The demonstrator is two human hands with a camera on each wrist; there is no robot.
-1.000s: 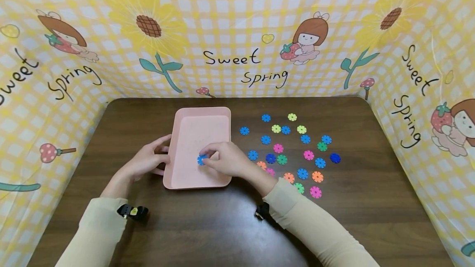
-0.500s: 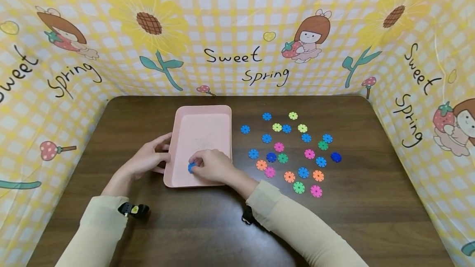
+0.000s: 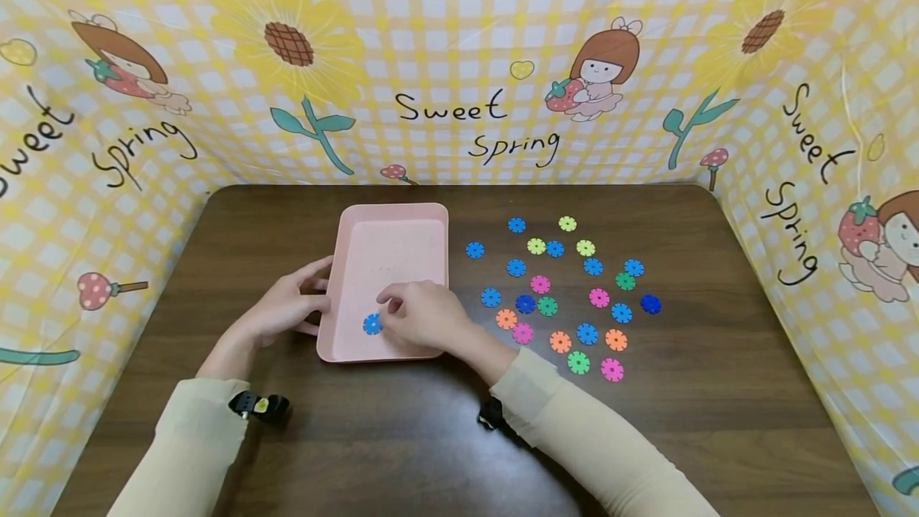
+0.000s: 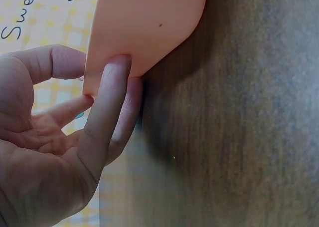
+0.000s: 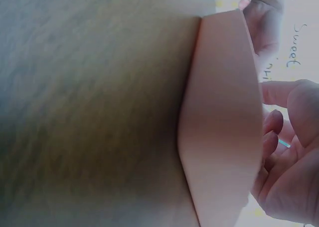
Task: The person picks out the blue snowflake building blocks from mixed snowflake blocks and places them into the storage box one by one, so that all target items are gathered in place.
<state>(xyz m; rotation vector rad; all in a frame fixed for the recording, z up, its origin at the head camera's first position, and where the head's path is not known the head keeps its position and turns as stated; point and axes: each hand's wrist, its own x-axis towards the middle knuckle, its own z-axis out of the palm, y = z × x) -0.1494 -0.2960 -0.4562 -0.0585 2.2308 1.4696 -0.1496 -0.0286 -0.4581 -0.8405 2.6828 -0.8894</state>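
Observation:
A blue notched plastic disc [image 3: 372,324] lies on the floor of the pink tray [image 3: 383,353], near its front left. Just right of this disc is my right hand [image 3: 425,316], low inside the tray, fingers loosely bent and holding nothing. My left hand [image 3: 283,305] touches the tray's left side from outside. In the left wrist view, the left hand's fingertips [image 4: 117,62] rest along the tray's outer wall [image 4: 149,22]. The right wrist view has the right hand [image 5: 294,152] past the rim of the tray wall [image 5: 222,112], which hides the disc.
Several similar discs lie spread flat on the brown table [image 3: 388,437] right of the tray, among them a yellow disc [image 3: 567,223], a pink disc [image 3: 612,370], an orange disc [image 3: 616,340] and a green disc [image 3: 577,363]. A yellow checked cloth [image 3: 459,38] surrounds the table's back and sides.
My right hand carried the blue disc toward the tray's front left, let it go there, and has drawn back slightly to the right. The left hand stays at the tray's side.

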